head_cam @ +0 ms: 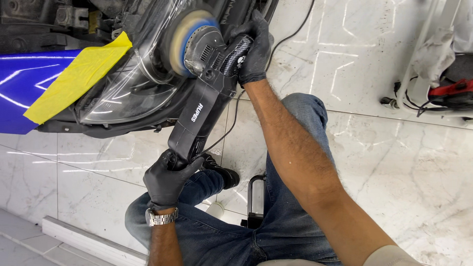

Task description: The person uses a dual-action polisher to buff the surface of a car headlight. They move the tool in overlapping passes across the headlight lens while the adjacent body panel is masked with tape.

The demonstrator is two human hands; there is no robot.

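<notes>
My two hands, in black gloves, hold a black electric polisher (pixel 199 111). My left hand (pixel 167 180) grips the rear of its body; a metal watch sits on that wrist. My right hand (pixel 253 49) wraps the front head grip. The round foam pad (pixel 189 37), yellow with a blue backing, presses against the clear headlight (pixel 130 88) of a blue car (pixel 22 83). Yellow masking tape (pixel 76 76) covers the car's edge beside the headlight.
I sit low in blue jeans on a glossy white marble floor (pixel 394 157). The polisher's black cord (pixel 290 32) trails away across the floor. A black stool frame (pixel 256 197) shows between my legs. A white stand with a cloth and a red tool (pixel 446 74) stands at the right.
</notes>
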